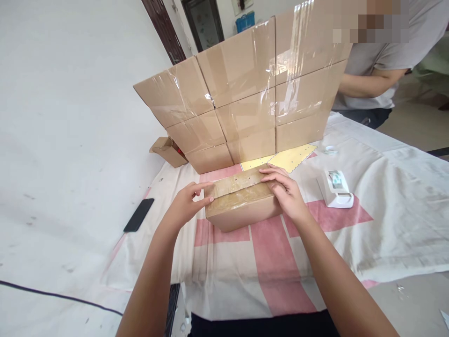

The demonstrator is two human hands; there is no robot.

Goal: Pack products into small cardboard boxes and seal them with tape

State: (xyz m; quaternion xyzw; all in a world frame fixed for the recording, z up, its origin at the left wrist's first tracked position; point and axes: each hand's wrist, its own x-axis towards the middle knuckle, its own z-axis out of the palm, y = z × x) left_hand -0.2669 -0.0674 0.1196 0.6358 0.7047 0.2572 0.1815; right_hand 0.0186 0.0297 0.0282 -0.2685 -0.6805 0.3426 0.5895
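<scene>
A closed brown cardboard box with clear tape along its top lies on the cloth-covered table in front of me. My left hand touches its left end, thumb and fingers apart at the top edge. At the right end, my right hand rests with spread fingers on the top and the thumb side near the corner. Behind the box stands a tall wall of taped cardboard boxes, apart from both hands.
A white tape dispenser stands right of the box. A black phone lies at the left table edge, near a small open carton. Yellow sheets lie by the box wall. A person is at the back right.
</scene>
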